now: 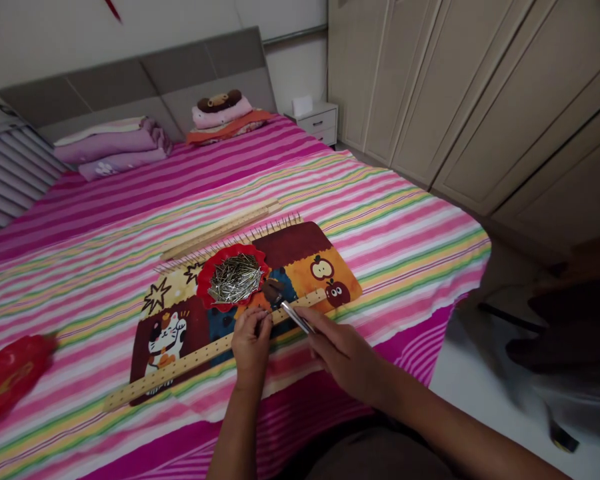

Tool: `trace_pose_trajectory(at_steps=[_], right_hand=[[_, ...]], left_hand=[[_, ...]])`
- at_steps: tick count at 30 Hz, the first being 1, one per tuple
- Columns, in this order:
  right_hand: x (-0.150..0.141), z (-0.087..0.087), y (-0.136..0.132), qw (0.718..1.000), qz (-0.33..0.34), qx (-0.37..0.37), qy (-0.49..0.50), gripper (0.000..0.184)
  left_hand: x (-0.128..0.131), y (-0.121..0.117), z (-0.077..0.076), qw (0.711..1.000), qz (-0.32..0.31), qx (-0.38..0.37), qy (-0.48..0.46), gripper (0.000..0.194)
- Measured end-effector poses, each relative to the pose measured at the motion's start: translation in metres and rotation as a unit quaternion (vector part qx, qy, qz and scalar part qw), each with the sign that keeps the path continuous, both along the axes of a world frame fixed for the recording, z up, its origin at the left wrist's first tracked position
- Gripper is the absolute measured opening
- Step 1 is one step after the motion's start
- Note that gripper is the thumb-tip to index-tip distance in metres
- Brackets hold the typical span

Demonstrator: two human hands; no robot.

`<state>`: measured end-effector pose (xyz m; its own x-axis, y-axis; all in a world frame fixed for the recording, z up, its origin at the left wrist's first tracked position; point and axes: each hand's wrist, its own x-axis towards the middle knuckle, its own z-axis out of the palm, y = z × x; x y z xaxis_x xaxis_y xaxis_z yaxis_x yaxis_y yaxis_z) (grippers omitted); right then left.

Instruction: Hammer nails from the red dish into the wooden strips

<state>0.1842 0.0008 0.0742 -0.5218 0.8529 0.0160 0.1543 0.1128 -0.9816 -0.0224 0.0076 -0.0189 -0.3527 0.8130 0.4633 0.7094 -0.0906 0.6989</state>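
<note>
My left hand has its fingertips pinched together over a pale wooden strip with rows of small holes; anything between them is too small to make out. My right hand is closed around a shiny silver metal tool, its tip close to my left fingertips. A few thin nails stand in the strip's right end. Just beyond my hands, a red scalloped bowl holds a heap of nails. Under bowl and strip lies a patterned mat with cat and apple prints.
Behind the bowl lies a second strip with a row of upright nails, and more wooden strips beyond it. A red object rests at the left on the striped bedsheet. Folded bedding sits by the headboard; wardrobes stand right.
</note>
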Motion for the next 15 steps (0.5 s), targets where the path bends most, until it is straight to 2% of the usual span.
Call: trace_pose_trajectory(at_steps=[3,5,8,11,15], right_hand=[[0.015,-0.005,-0.005,0.998,-0.026,-0.050,0.016,0.045],[0.025,-0.012,-0.009,0.996,-0.047,-0.070,0.031,0.046],[0.035,-0.021,-0.016,0.992,-0.067,-0.098,0.042,0.048],[0.040,-0.029,-0.019,0.988,-0.081,-0.130,0.035,0.049],[0.040,-0.033,-0.019,0.985,-0.088,-0.142,0.039,0.052]], left_hand=[[-0.002,-0.002,0.006,1.000,-0.001,-0.008,0.002,0.018],[-0.008,-0.001,0.015,1.000,0.010,-0.006,0.013,0.019],[-0.026,0.010,0.033,0.996,0.069,-0.020,0.058,0.023],[-0.044,0.032,0.048,0.980,0.106,-0.107,0.127,0.021],[-0.051,0.064,0.052,0.953,0.077,-0.211,0.201,0.018]])
